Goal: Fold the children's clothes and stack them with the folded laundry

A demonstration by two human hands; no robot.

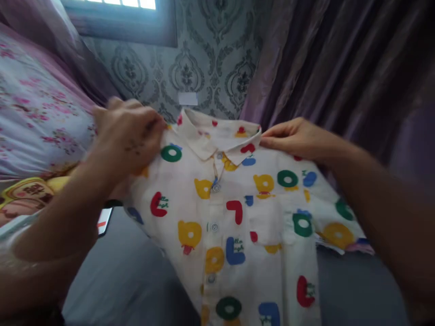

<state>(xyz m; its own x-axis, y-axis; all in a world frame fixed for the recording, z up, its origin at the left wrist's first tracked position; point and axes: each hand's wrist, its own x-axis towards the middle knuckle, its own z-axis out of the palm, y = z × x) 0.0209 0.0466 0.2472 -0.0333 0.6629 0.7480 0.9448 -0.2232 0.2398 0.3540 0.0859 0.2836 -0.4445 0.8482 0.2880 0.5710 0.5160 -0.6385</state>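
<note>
A white button-up shirt (217, 213) with a collar, short sleeves and coloured letter prints hangs spread in front of me, its buttoned front facing me. My left hand (131, 131), a little blurred, is closed on the shirt's shoulder left of the collar. On the other side, my right hand (299, 138) pinches the shoulder close to the collar's right edge. The shirt's lower end runs out of the bottom of the view.
Below lies a grey bed sheet (125, 276). A phone-like flat object (106, 221) and a yellow printed cushion (27, 194) are at left, beside floral fabric (44, 108). Folded cloth (360, 246) shows at right. Purple curtains (316, 59) flank the patterned wall (186, 59).
</note>
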